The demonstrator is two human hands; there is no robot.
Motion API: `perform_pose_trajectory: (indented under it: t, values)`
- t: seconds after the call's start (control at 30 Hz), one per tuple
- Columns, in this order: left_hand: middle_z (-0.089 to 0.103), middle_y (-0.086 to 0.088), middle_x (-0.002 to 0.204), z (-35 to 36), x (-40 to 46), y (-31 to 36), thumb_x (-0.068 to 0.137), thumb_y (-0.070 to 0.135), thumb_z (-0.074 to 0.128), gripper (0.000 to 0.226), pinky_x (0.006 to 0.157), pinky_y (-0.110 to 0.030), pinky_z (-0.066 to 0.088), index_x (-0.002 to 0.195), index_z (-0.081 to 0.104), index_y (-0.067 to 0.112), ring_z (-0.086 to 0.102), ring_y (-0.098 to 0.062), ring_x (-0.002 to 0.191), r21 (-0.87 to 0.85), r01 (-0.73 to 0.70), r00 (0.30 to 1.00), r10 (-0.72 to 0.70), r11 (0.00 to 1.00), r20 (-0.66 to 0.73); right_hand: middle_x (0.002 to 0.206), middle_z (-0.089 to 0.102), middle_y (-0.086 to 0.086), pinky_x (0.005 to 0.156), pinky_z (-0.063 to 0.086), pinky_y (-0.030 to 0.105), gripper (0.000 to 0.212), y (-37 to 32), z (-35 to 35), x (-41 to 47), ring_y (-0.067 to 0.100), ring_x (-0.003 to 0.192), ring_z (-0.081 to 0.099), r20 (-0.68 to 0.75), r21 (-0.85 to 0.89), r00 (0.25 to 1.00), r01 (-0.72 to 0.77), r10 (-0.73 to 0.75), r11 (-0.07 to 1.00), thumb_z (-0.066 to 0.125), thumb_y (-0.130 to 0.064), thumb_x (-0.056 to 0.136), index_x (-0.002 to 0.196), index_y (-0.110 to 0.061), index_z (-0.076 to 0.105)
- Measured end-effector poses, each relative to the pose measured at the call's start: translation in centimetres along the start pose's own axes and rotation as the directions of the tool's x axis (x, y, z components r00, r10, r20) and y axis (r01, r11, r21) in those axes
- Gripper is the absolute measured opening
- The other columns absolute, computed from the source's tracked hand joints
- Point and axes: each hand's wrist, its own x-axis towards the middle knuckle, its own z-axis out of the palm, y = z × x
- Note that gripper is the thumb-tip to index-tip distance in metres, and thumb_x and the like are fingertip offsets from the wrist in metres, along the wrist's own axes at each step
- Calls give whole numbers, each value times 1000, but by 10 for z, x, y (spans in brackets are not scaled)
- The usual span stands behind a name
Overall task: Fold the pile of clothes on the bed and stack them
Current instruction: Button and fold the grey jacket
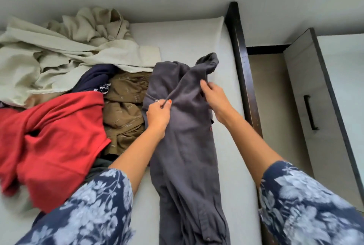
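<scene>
Your left hand (157,113) pinches a fold of the grey shirt (185,136), and your right hand (213,97) has its grip closed on the cloth near the collar. The shirt lies lengthwise on the pale bed (232,146), from centre down to 6 o'clock. The unfolded pile (65,79) spreads at 9 to 11 o'clock: cream, navy, olive, red. At 3 o'clock a dark bed frame (244,79) borders a beige floor (275,95) and a cabinet (315,107).
</scene>
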Motion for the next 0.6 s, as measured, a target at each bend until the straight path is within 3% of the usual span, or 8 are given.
perform_pose_trajectory:
  t: [0.07,0.13,0.2,0.27,0.33,0.4,0.5,0.6]
  values:
    - [66,-15,111,2,10,1,95,26,54,27,83,-30,41,101,70,5,57,-31,108,165,-1,997,-13,986,80,109,55,3,88,47,29,25,26,2,-2,11,93,57,-172,-125,984,27,-48,992,52,-38,96,105,-16,59]
    - [65,-20,112,-1,12,3,96,25,53,29,84,-32,38,101,67,0,55,-35,110,329,-106,990,70,938,119,117,47,0,93,43,27,31,47,-1,-34,14,104,53,-241,-115,969,20,-48,993,55,-40,94,116,-18,54]
    - [63,-22,115,-2,8,2,95,23,54,28,88,-33,37,110,62,1,53,-37,113,379,-191,979,147,905,142,116,49,-5,92,42,25,46,79,-4,-73,13,106,52,-161,-118,984,-101,82,988,58,-47,90,125,-19,49]
    - [58,-20,123,-3,-6,-2,94,23,55,36,92,-37,38,125,50,6,50,-36,117,393,-256,966,222,883,130,121,53,-6,98,46,34,65,113,-5,-115,14,112,54,-99,-191,975,-214,198,958,61,-64,77,125,-22,48]
    - [51,-16,132,-1,-23,-14,94,26,53,47,96,-43,41,135,38,7,48,-34,122,417,-350,935,341,839,98,120,56,-3,98,48,40,57,143,-7,-152,13,111,57,-99,-183,969,-242,227,953,67,-61,75,117,-26,50]
    - [46,-14,134,-1,-43,-29,95,32,51,53,95,-47,41,139,34,6,46,-33,121,438,-406,903,426,802,56,117,57,-3,97,49,36,40,162,-6,-187,11,108,58,-101,-142,960,-274,261,951,69,-44,83,113,-26,51]
    - [45,-16,134,-1,-74,-60,93,44,52,65,95,-48,40,140,31,5,44,-36,120,420,-339,931,365,842,22,116,60,-6,91,46,27,44,178,-3,-234,12,109,58,-73,-163,917,-400,393,902,65,-47,85,118,-21,53]
    - [35,-14,144,-1,-110,-90,84,52,62,86,98,-47,35,146,21,9,38,-34,128,483,-259,962,269,837,50,118,61,-6,95,48,31,53,195,1,-262,13,109,59,-60,-172,890,-456,452,873,65,-51,84,123,-17,54]
